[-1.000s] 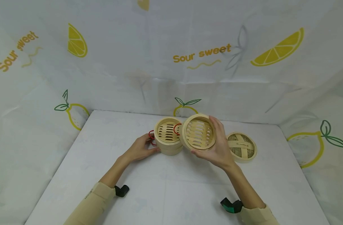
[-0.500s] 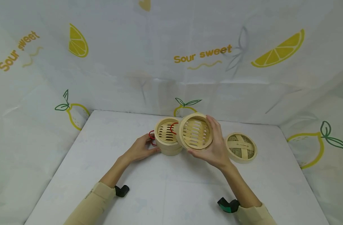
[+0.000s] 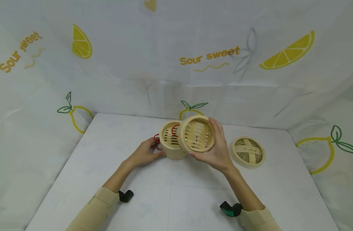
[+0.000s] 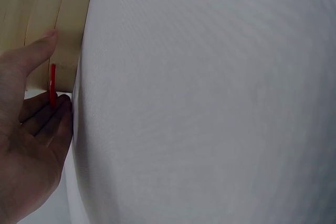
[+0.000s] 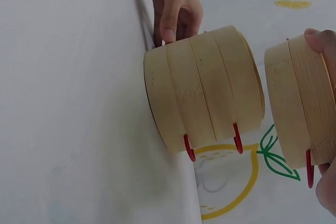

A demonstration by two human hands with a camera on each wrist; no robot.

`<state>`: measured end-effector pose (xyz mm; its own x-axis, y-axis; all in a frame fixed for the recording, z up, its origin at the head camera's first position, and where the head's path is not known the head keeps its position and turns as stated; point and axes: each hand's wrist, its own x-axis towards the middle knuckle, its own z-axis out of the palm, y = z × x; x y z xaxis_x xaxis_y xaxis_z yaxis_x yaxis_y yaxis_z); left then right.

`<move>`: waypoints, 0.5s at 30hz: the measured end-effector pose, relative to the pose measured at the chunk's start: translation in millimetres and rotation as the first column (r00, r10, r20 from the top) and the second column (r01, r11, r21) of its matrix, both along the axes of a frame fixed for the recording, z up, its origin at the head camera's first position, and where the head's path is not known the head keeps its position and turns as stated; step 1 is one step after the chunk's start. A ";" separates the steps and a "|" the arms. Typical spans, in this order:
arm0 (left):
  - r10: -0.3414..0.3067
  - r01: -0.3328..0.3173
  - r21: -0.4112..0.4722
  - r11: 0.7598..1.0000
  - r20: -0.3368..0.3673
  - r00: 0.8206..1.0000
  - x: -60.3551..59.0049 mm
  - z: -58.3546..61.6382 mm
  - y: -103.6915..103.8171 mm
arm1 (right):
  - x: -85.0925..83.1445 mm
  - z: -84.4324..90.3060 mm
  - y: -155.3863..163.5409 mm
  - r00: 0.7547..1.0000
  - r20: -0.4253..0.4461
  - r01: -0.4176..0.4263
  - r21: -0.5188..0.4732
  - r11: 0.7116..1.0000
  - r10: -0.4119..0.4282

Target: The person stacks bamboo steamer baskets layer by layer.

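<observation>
Right hand [image 3: 215,154] holds steamer tier [image 3: 197,133] (tilted) beside steamer stack [image 3: 172,144].

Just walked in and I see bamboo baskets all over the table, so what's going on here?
A person is handling a small bamboo steamer. The left hand steadies the steamer stack standing on the white table. The right hand grips a separate steamer tier, tilted and held in the air beside the stack's open top, apart from it in the right wrist view. The woven lid lies on the table to the right, untouched.
</observation>
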<state>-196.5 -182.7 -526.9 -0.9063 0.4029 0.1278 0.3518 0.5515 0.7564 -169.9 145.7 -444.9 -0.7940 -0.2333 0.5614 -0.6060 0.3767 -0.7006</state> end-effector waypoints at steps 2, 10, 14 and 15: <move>-0.001 0.001 -0.001 1.000 0.004 1.000 0.1 0.2 -0.2 | -0.8 0.6 -2.3 1.000 0.005 -0.006 -0.002 1.000 0.006; -0.003 0.003 0.002 1.000 0.003 1.000 0.2 0.0 -0.8 | -4.4 0.1 -11.1 1.000 0.011 -0.024 0.007 1.000 0.024; -0.001 0.001 -0.002 1.000 -0.003 1.000 -0.5 -1.6 -1.5 | -5.9 1.3 -15.2 0.999 0.016 -0.033 0.001 0.999 0.033; 0.001 -0.001 -0.005 1.000 -0.003 1.000 -0.5 -1.7 -1.7 | -6.5 1.7 -16.3 0.999 0.017 -0.034 -0.001 0.999 0.034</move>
<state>-197.0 -184.3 -528.6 -0.9062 0.4030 0.1283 0.3535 0.5554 0.7527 -176.4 129.4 -443.2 -0.7953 -0.2598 0.5477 -0.6061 0.3560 -0.7113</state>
